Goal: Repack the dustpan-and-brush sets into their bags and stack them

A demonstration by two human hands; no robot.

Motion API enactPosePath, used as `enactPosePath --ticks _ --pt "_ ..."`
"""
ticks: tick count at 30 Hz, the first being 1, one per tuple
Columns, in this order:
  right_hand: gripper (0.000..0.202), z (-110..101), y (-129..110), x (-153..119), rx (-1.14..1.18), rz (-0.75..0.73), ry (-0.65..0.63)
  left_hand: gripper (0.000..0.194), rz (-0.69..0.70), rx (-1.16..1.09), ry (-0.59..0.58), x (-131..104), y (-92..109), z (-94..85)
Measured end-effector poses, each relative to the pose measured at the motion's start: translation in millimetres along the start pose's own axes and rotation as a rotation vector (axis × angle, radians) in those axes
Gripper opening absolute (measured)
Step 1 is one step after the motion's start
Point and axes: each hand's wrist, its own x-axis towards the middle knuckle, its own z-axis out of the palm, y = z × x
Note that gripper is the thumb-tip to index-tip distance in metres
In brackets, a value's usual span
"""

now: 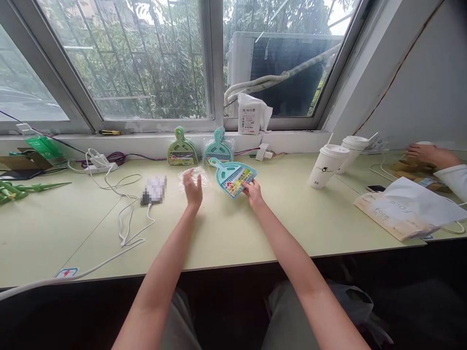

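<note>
My right hand [253, 191] grips a teal mini dustpan and brush set [232, 178] by its wide lower edge, with the handle tilted up to the left. A printed label covers part of its front. To its left, my left hand [193, 190] is raised with thumb and fingers apart, holding nothing. Clear plastic bags [204, 178] lie just behind it on the table. Against the wall stand a stack of green dustpan sets [182, 150] and a stack of teal dustpan sets [219, 148], the latter partly hidden by the held one.
White cables and a blurred phone-like object [153, 189] lie left on the table [233, 238]. Two lidded cups [328, 165] and a paper bag [404, 209] are at right. A tissue pack [251, 116] stands on the sill. Another person's hand [430, 153] is far right.
</note>
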Motion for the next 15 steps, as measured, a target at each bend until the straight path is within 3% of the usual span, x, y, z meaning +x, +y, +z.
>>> enactPosePath --ticks 2,4,6,10,12,15 --pt "0.026 4.5 -1.8 -3.9 -0.025 -0.02 -0.086 0.05 -0.18 -0.248 -0.342 -7.6 4.0 13.4" --pt "0.021 6.4 -5.3 -6.4 -0.104 -0.029 -0.183 0.05 -0.331 -0.391 -0.529 -13.8 2.7 24.8" --pt "0.013 4.2 -10.3 -6.1 -0.283 0.042 -0.269 0.047 -0.41 -0.424 -0.502 -16.4 -2.1 31.0" --pt "0.022 -11.1 -22.0 2.6 -0.585 0.272 -0.379 0.042 -0.478 -0.338 -0.29 -9.0 -13.0 29.0" --pt "0.024 -22.1 -28.2 9.6 -0.491 0.196 -0.202 0.043 -0.493 -0.298 -0.281 -3.8 -16.7 25.9" --pt "0.036 -38.8 -36.7 19.7 -0.244 0.038 0.237 0.046 -0.502 -0.282 -0.354 -2.2 -18.8 25.2"
